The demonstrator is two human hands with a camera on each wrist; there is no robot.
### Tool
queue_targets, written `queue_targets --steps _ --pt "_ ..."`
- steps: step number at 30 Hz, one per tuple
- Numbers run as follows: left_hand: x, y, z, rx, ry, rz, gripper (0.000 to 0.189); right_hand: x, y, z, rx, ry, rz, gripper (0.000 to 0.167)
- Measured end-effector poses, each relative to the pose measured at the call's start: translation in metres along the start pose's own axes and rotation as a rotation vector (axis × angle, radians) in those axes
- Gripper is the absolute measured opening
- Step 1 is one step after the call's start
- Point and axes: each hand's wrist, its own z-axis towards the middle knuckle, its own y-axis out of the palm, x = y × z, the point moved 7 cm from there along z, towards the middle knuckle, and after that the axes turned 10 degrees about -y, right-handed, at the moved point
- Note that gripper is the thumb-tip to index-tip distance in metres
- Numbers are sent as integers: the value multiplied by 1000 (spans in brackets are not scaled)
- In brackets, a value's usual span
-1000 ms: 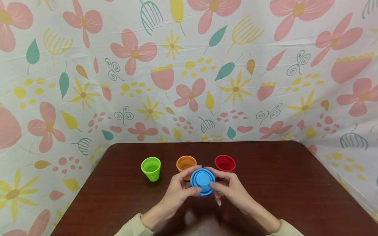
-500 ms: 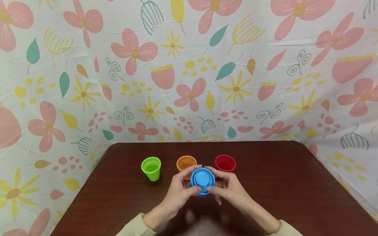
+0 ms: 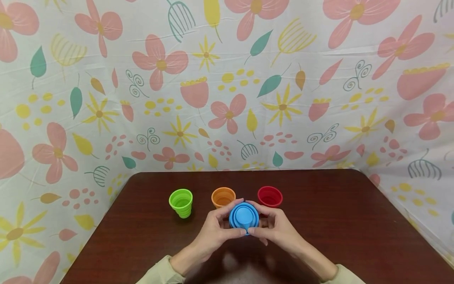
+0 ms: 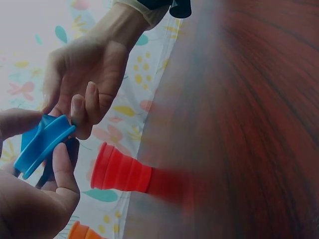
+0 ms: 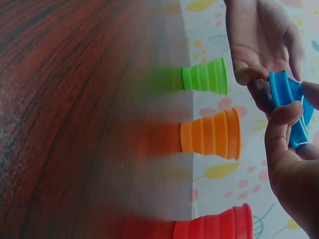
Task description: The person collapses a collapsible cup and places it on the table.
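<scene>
A blue collapsible cup [image 3: 244, 216], pressed nearly flat with its rings nested, is held up over the near part of the table. My left hand [image 3: 216, 228] grips its left side and my right hand [image 3: 278, 227] its right side. Both thumbs meet at the cup's near edge, and the other fingers curl behind it. Seen edge-on in the left wrist view, the blue cup [image 4: 44, 144] is a thin disc with one part pushed out under the thumbs. The right wrist view shows that blue cup [image 5: 290, 107] pinched between both hands.
Beyond the hands, three expanded cups stand in a row on the dark wooden table [image 3: 337, 221]: green [image 3: 181, 202] at left, orange [image 3: 223, 196] in the middle, partly behind my left hand, and red [image 3: 270, 196] at right. A flowered cloth [image 3: 227, 86] hangs behind the table.
Both thumbs have slid along the blue cup to its near edge and come together there. The cup stays in both hands at almost the same spot; the other cups have not moved.
</scene>
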Motion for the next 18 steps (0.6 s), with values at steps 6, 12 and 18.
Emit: queue_targets --steps 6,12,18 --pt "-1 1 0 5 8 -8 71 -1 1 1 2 -5 4 65" --pt "1 1 0 36 10 -19 72 -1 2 1 9 -5 1 64" --pt "0 1 1 59 12 -21 70 -1 1 1 20 19 -20 64"
